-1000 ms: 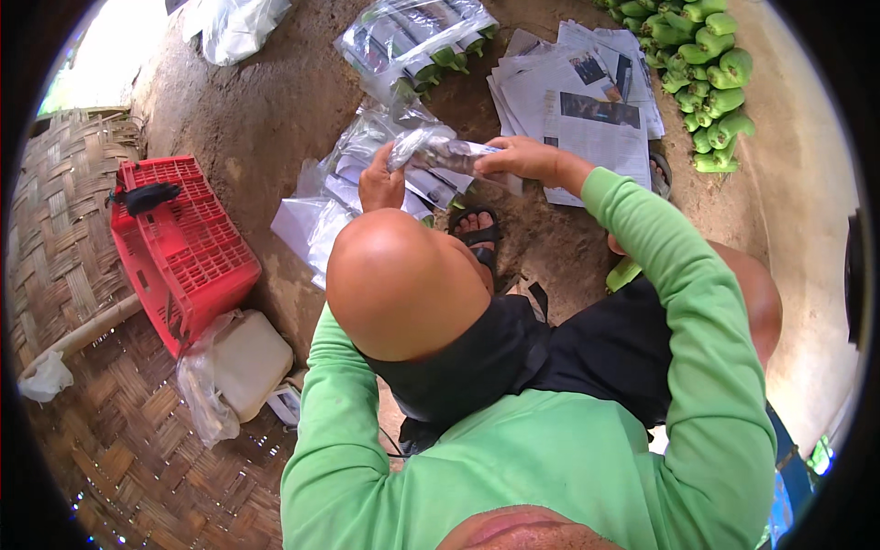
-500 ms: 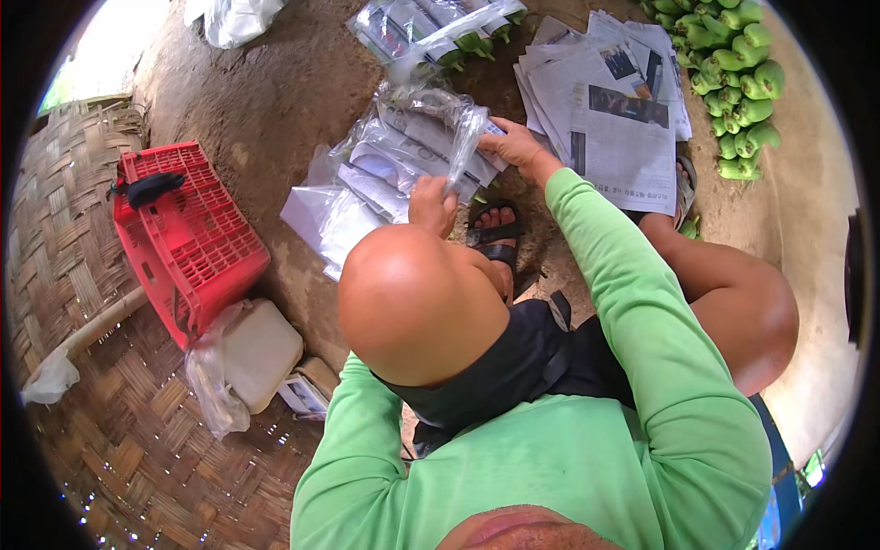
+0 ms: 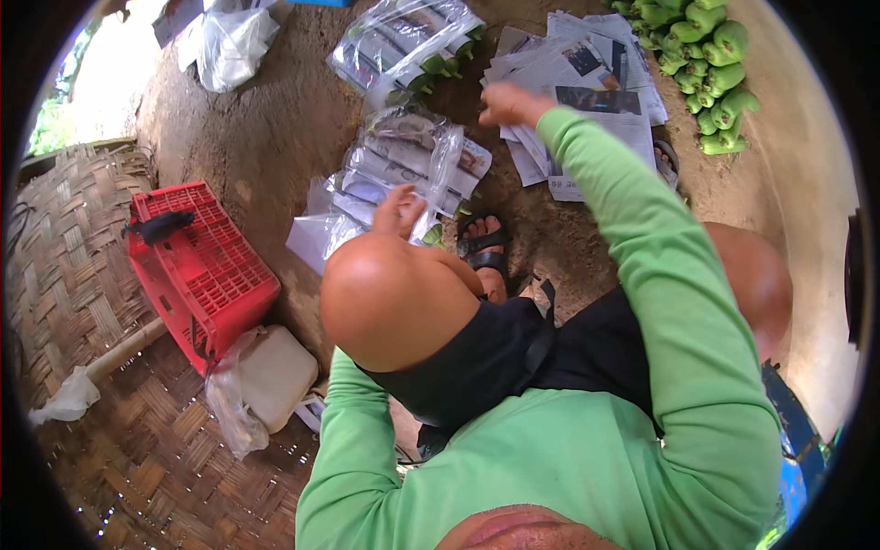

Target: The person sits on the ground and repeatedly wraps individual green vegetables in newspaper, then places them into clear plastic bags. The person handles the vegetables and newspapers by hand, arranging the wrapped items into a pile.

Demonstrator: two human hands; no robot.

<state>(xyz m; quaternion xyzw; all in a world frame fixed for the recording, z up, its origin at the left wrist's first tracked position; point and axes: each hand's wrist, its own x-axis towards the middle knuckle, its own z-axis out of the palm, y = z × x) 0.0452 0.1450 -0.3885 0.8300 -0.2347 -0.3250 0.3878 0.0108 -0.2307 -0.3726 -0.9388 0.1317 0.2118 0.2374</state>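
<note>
Green vegetables (image 3: 720,55) lie by the wall (image 3: 807,183). Brown floor (image 3: 284,156) shows between the red crate (image 3: 211,266) and the plastic-covered bundles (image 3: 403,160), and a sandalled foot (image 3: 486,244) is near them. The left hand (image 3: 397,213) is by the bundles, the right hand (image 3: 511,105) over newspapers (image 3: 610,145) with printing; I can't tell if either is open.

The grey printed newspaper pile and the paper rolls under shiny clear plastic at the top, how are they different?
The grey printed newspaper pile is made of flat, loosely overlapping sheets, while the paper rolls are rolled up. The pile is uncovered, but the rolls have clear plastic over them. Green ends poke out of the rolls; none show in the pile. Both are printed paper on the brown ground.
</note>
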